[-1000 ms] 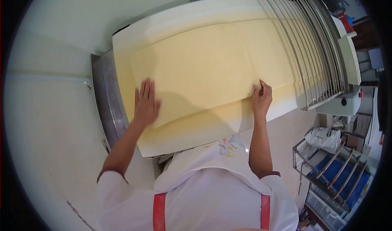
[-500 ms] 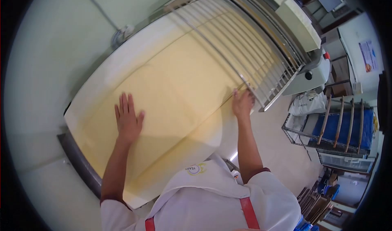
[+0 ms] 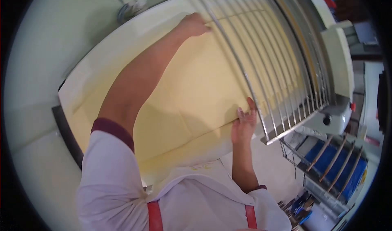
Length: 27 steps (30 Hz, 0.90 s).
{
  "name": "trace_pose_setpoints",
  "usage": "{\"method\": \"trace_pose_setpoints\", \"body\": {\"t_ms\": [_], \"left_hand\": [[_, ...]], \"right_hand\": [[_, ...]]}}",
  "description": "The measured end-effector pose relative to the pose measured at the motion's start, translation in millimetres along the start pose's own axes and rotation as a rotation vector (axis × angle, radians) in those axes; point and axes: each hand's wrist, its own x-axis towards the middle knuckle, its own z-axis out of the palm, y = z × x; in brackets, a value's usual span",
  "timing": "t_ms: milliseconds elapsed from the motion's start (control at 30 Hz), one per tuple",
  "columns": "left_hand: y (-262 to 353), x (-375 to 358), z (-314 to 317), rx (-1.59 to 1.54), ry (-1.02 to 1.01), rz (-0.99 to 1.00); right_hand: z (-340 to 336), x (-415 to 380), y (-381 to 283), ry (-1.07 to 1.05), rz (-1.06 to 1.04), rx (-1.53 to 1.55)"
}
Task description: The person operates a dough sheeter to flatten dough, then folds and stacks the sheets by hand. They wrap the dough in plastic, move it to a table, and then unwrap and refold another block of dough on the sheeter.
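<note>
A wide, pale yellow dough sheet (image 3: 196, 71) lies flat on the white belt (image 3: 196, 152) of a dough sheeter, with a fold or seam line near its front edge. My left hand (image 3: 193, 25) reaches across to the far edge of the sheet, its fingers curled there beside the guard; the fingertips are partly hidden. At the near edge, close to the guard's lower bar, my right hand (image 3: 244, 122) touches the dough with fingers apart. The metal bar guard (image 3: 261, 67) spans the dough to the right of both hands.
The sheeter's body (image 3: 337, 59) stands at the right, beyond the guard. Below it is a rack (image 3: 335, 165) with wooden rolling rods over a blue surface. A pale wall (image 3: 53, 75) runs along the left. My white apron (image 3: 196, 198) is against the belt's near side.
My left hand has moved from lying flat on the near-left dough to the far edge by the guard. My right hand stays at the near edge, fingers more spread. The view has shifted.
</note>
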Motion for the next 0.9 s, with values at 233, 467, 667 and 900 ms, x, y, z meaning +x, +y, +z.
{"method": "trace_pose_setpoints", "body": {"t_ms": [233,467,667,900], "left_hand": [[-4.7,-13.4,-13.4,-0.155,-0.148,0.079],[-0.5,-36.0,-67.6,-0.565,-0.487,-0.005],[-58.4,-127.9,-129.4,-0.796,-0.396,0.239],[-157.7,-161.0,-94.7,-0.349,-0.149,-0.057]], "right_hand": [[8.5,14.5,-4.6,-0.028,0.031,-0.125],[27.6,-35.5,-26.0,-0.107,-0.037,0.077],[78.7,-148.5,-15.6,-0.232,-0.159,-0.038],[87.6,-190.7,69.5,-0.155,0.136,0.141]]}}
